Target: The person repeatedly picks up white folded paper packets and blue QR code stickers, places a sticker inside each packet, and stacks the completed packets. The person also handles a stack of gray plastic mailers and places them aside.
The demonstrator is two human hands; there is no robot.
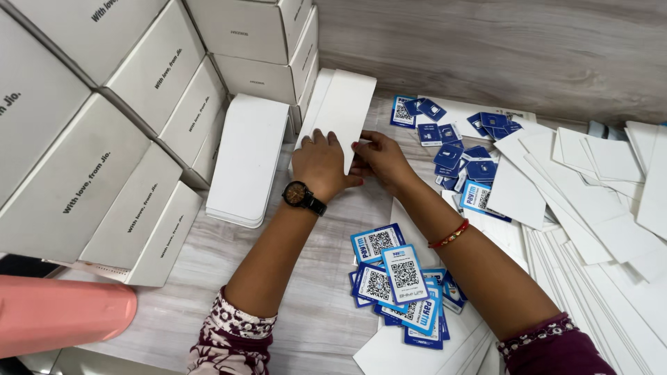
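Both hands — left hand, right hand — pinch a white envelope lying by the boxes. Looks like squaring it up; next, probably a card — precise grip needed.

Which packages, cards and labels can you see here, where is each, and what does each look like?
White boxes: stacked at left, rectangular, dark lettering.
White sleeve: held by the left hand and right hand, long, plain.
Blue cards: near pile, square code patterns.
Small blue cards: scattered further back.
White sheets: fanned at right.

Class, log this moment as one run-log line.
left hand: on white sleeve | right hand: pinching sleeve edge | code cards: nearby
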